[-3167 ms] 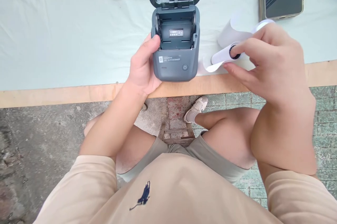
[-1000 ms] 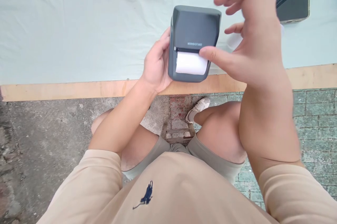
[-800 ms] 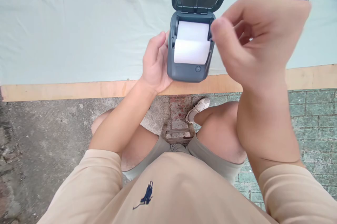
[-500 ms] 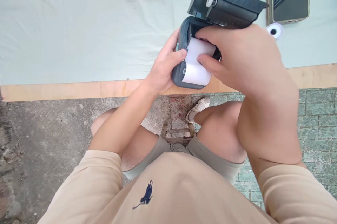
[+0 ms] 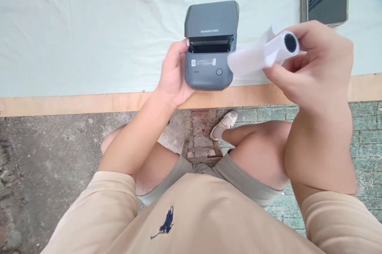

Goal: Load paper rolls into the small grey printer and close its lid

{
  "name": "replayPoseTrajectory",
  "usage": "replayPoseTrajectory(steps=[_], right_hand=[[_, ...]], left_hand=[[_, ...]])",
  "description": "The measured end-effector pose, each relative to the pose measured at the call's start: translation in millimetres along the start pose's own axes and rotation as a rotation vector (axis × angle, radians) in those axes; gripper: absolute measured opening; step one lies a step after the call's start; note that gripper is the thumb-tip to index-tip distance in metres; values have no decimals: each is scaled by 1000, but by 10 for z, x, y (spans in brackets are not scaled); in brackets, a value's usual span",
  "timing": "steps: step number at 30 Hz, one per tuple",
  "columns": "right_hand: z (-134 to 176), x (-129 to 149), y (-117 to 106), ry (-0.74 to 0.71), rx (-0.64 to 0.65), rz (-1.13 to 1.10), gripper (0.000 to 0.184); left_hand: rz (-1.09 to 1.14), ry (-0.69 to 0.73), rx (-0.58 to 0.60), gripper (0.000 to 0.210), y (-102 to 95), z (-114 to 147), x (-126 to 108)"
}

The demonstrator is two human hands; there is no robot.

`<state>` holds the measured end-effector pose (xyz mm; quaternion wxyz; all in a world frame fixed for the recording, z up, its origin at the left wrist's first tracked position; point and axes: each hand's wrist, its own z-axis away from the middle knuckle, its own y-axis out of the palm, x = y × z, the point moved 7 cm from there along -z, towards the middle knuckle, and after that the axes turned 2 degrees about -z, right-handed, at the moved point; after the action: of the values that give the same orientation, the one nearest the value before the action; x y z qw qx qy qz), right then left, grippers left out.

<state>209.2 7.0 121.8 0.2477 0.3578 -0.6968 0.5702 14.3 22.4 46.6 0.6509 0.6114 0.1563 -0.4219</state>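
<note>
A dark grey label printer (image 5: 209,81) faces me above the near edge of the table, its lid (image 5: 211,17) slightly raised over a dark slot. My left hand (image 5: 176,69) is wrapped round the printer's left side, thumb at the gap under the lid. To the right of the printer, my right hand (image 5: 313,61) grips a roll of white label paper (image 5: 276,49) with a dark core at its end. A loose white strip of the paper, blurred, extends left in front of the printer's right side. Some fingers of my right hand are hidden behind the roll.
A pale cloth (image 5: 104,35) covers the table, with a wooden edge (image 5: 74,104) along the front. A dark flat device in a clear case (image 5: 331,3) lies at the back right. My legs and a wooden stool (image 5: 201,154) are below.
The paper roll has come out of the printer and moved right in my right hand. The printer has turned upright toward me, and its lid has swung down from wide open to nearly closed.
</note>
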Motion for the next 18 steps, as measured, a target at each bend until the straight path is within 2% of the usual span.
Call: replayPoseTrajectory(steps=[2,4,7,11,14,17,18], right_hand=[[40,-79,-84,-16,-66,-4,24],[81,-103,-133,-17,-71,16,24],[118,-122,-62,52,109,203,24],[105,-145,78,98,287,406,27],[78,-183,134,109,323,447,26],[94,-177,124,107,334,377,38],[98,-135,87,87,296,318,42]], left_hand=[[4,-7,-9,29,-4,-2,2],[13,-3,-7,28,-4,-6,2],[19,11,6,39,5,-9,-15],[57,-40,46,69,32,0,-25],[83,-123,29,85,3,1,-1],[97,-145,3,82,-41,-7,3],[97,-148,-12,78,-58,-7,8]])
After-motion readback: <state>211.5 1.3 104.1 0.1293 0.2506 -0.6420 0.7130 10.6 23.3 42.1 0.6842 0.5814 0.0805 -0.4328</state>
